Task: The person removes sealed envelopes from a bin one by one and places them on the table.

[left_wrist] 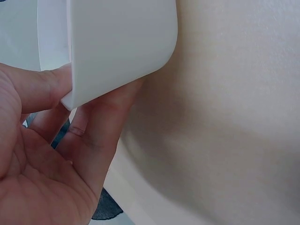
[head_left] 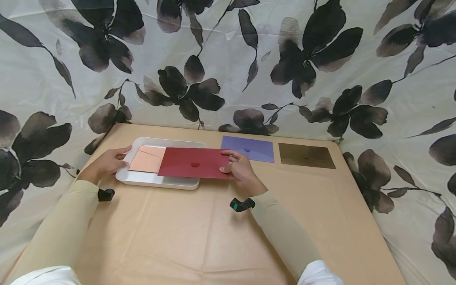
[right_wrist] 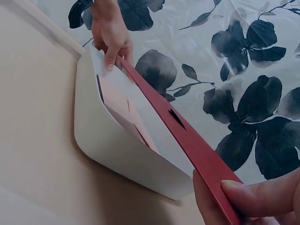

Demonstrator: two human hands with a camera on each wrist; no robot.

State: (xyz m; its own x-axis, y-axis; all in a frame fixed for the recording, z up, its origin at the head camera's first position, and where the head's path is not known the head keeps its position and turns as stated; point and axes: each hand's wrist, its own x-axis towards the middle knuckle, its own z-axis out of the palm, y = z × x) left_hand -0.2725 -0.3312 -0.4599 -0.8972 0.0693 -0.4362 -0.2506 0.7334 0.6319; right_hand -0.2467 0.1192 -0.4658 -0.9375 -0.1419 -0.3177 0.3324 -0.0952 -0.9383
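Note:
My right hand (head_left: 242,171) pinches the right end of a red envelope (head_left: 194,163) between thumb and fingers. The envelope hovers flat above a white tray (head_left: 160,183), its flap side up. Inside the tray lies a pale pink envelope (head_left: 145,158), partly covered by the red one in the head view. At the tray's left end my left hand (head_left: 107,163) grips the rim, thumb over the edge and fingers beneath, as the left wrist view shows on the tray wall (left_wrist: 122,42). From the right wrist, the red envelope (right_wrist: 173,124) appears nearly edge-on over the tray.
A purple envelope (head_left: 254,149) lies on the tan-covered table (head_left: 199,233) right of the tray, and a brown-gold envelope (head_left: 306,155) lies beyond it near the table's right edge. A floral-patterned sheet (head_left: 228,59) rises behind the table.

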